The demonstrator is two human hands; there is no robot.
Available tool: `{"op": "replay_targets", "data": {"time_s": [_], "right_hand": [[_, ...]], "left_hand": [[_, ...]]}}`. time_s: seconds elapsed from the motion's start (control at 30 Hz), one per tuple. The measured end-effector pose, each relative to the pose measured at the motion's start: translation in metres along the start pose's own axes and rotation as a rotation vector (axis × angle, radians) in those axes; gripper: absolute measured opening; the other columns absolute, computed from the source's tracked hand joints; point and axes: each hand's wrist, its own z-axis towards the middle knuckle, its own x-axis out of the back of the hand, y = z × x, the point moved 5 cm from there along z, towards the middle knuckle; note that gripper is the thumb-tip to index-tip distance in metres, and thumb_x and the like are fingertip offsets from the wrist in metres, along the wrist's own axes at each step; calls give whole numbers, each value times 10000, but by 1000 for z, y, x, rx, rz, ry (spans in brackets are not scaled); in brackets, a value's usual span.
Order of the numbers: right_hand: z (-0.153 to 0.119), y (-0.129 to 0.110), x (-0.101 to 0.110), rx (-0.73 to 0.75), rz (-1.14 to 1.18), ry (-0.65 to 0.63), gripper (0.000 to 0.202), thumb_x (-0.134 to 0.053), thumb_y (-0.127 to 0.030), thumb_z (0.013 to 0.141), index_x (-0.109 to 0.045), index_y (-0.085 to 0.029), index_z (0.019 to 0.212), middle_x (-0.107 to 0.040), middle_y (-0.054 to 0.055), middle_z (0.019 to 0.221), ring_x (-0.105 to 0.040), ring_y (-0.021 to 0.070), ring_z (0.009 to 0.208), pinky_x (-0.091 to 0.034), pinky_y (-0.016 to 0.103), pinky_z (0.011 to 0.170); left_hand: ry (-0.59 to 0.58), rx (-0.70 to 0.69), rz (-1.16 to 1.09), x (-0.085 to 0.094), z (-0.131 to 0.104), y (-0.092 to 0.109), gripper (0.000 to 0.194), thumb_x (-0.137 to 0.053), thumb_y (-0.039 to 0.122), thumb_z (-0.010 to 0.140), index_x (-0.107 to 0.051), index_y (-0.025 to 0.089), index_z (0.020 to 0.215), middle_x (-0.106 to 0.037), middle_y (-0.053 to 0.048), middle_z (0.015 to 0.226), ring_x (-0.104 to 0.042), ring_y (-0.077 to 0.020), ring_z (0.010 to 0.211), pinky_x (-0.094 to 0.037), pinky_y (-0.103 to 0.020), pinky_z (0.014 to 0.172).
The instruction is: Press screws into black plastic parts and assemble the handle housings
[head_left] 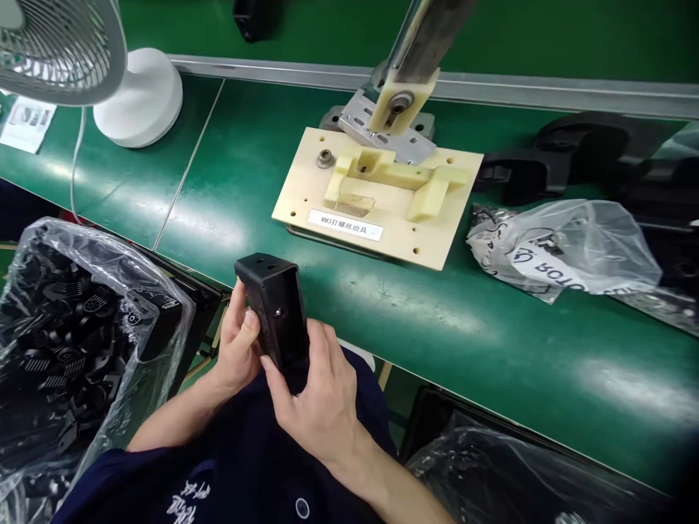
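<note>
A black, hollow rectangular part is held tilted upright in front of my body, just off the table's front edge. My left hand grips its left side, with the thumb against the near face. Around the lower right side are the fingers and thumb of my right hand. A small shiny metal spot shows inside the part, and its top end has holes. Beyond it on the green table, a cream fixture plate carries yellow blocks and a white label.
A slanted metal arm stands over the fixture. A white fan is at the back left. Bins of black parts and plastic flank me. To the right lie a clear bag and black parts.
</note>
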Motion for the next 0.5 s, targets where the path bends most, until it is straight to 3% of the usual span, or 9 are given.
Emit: {"op": "replay_targets", "data": {"time_s": [0.07, 0.17, 0.23, 0.3, 0.37, 0.5], "right_hand": [[-2, -5, 1, 53, -48, 63, 510, -585, -317, 863, -425, -68, 1279, -607, 185, 1028, -619, 289, 937, -575, 394, 690], [-5, -12, 1, 169, -100, 143, 239, -570, -191, 843, -532, -121, 1069, -613, 129, 902, -611, 240, 819, -546, 352, 632], [-7, -14, 1, 213, -85, 144, 58, -558, -136, 840, -525, -174, 867, -580, 63, 764, -575, 186, 687, -508, 312, 567], [-7, -11, -1, 201, -23, 107, 80, -568, -169, 854, -505, -186, 809, -569, 48, 735, -570, 172, 660, -509, 302, 556], [-7, -7, 0, 172, 57, 81, 92, -584, -230, 861, -537, -164, 903, -613, 89, 837, -620, 199, 755, -557, 326, 623], [-6, -2, 4, 135, 74, 96, 392, -616, -292, 860, -509, -120, 1195, -649, 157, 1019, -657, 269, 932, -597, 400, 750]], "left_hand": [[-44, 44, -53, -4, 1, 2, 535, -732, 528, 749, -609, 203, 1156, -680, -89, 1094, -651, -200, 896, -520, -338, 831], [-168, 235, -199, -12, 3, -1, 447, -675, 514, 782, -654, 143, 1030, -672, -84, 901, -604, -159, 724, -509, -281, 672], [-242, 384, -273, -16, 4, -6, 445, -621, 518, 813, -678, 110, 978, -627, -71, 761, -540, -138, 623, -473, -261, 579], [-267, 428, -287, -17, 5, -8, 451, -578, 517, 846, -694, 96, 961, -602, -68, 714, -515, -137, 607, -465, -259, 572], [-248, 396, -262, -15, 7, -8, 463, -539, 525, 876, -701, 99, 957, -613, -80, 753, -523, -144, 647, -473, -264, 610], [-169, 358, -202, -12, 7, -9, 484, -496, 573, 892, -690, 135, 964, -631, -90, 898, -541, -162, 728, -489, -283, 670]]}}
